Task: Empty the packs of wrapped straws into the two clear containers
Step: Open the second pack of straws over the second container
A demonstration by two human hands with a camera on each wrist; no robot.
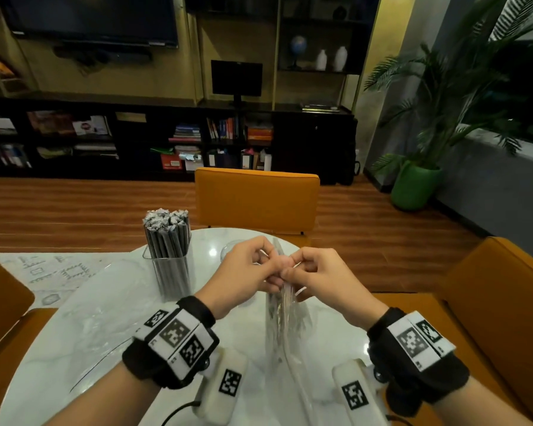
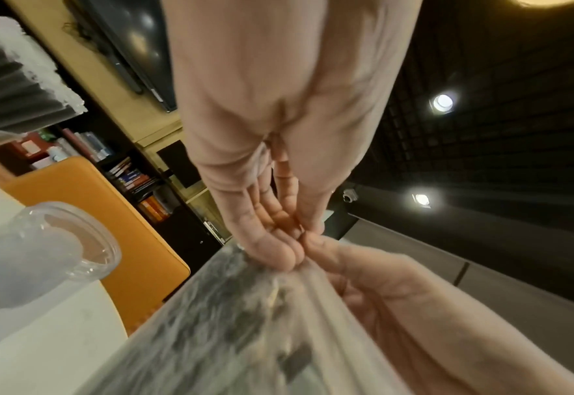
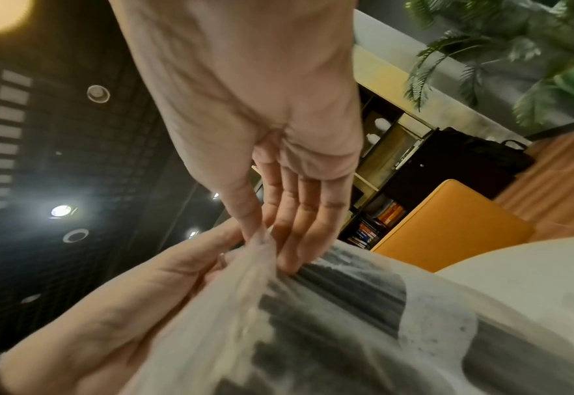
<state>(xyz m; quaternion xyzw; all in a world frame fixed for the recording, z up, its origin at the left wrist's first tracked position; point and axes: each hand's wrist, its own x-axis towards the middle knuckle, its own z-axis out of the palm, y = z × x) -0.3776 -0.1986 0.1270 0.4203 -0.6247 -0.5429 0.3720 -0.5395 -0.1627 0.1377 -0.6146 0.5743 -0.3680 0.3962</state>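
Note:
A clear plastic pack of dark wrapped straws (image 1: 285, 321) stands on end on the white marble table (image 1: 83, 339) in front of me. My left hand (image 1: 260, 269) and right hand (image 1: 293, 265) pinch its top edge close together; in the wrist views the left hand (image 2: 292, 254) and right hand (image 3: 265, 246) pinch the film of the pack (image 2: 231, 326) (image 3: 329, 320). A clear container (image 1: 170, 265) packed with wrapped straws stands at the left. A second clear container (image 2: 39, 254), empty, sits behind my hands, mostly hidden in the head view.
An orange chair (image 1: 257, 199) faces me across the table, and another orange seat (image 1: 502, 302) is at the right. Crumpled clear plastic film (image 1: 105, 302) lies on the table's left part. A green pot with a plant (image 1: 414, 186) stands on the floor at right.

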